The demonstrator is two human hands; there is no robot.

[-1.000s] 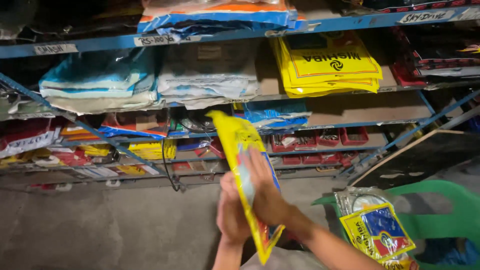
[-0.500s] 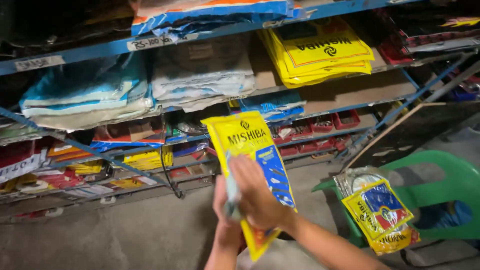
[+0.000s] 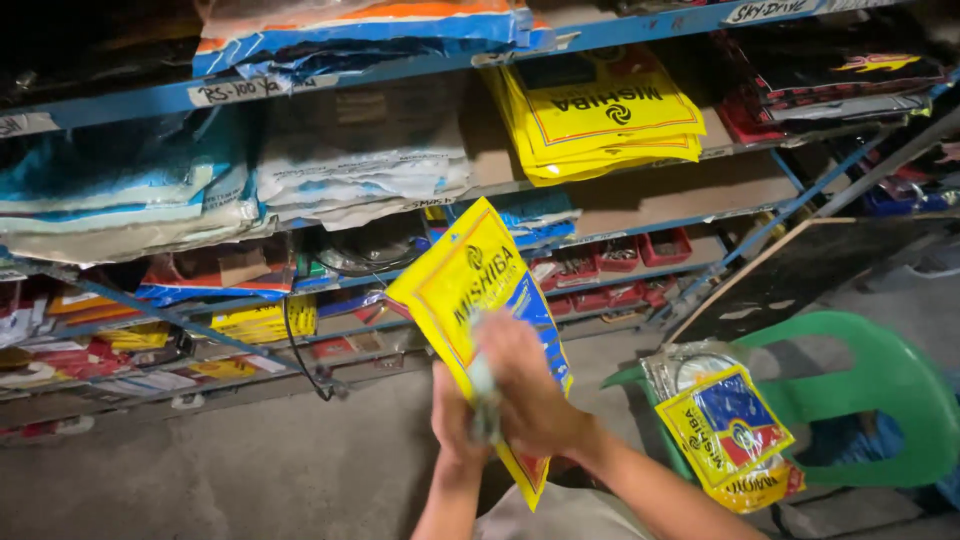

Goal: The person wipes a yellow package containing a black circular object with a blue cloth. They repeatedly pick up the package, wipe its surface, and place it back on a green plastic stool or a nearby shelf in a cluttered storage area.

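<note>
Upright, the yellow packet (image 3: pixel 480 310) sits clamped between left hand (image 3: pixel 455 420) and right hand (image 3: pixel 525 385) fingers.

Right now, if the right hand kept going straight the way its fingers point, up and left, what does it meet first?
The yellow packet itself: the right hand already lies against it. Past that, probably the blue metal shelving with its stacked packets, though depth is unclear.

The hands (image 3: pixel 505 400) are motion-blurred (left one half hidden behind the yellow packet (image 3: pixel 480 310)).
</note>
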